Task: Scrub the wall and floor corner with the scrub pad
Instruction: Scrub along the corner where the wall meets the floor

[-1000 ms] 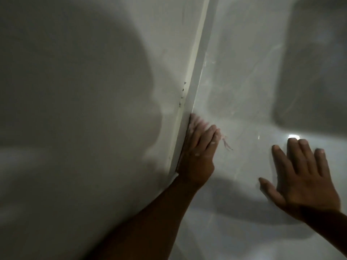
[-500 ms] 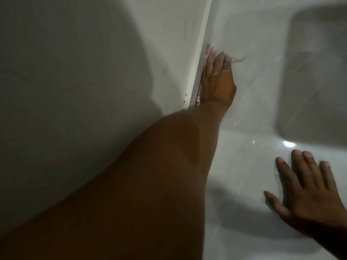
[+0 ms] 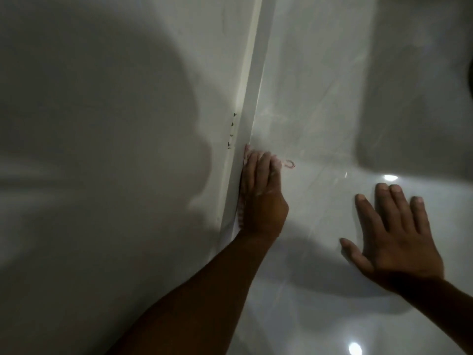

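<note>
The white wall (image 3: 115, 149) meets the glossy floor (image 3: 320, 124) along a pale skirting strip (image 3: 247, 103) that runs up the middle of the view. My left hand (image 3: 261, 198) presses a pinkish scrub pad (image 3: 246, 156) into that corner; only the pad's edges and a loose pink loop (image 3: 289, 164) show around my fingers. Flat on the floor to the right lies my right hand (image 3: 394, 237), fingers spread, holding nothing.
Small dark marks (image 3: 231, 131) dot the wall just above my left hand. A large dark shadow (image 3: 414, 85) covers the floor at the upper right. Bright light reflections (image 3: 390, 177) shine on the tiles.
My left hand, stretched far up the corner half a second ago, has slid back down the skirting toward me with the pad. My right hand has stayed flat on the floor.
</note>
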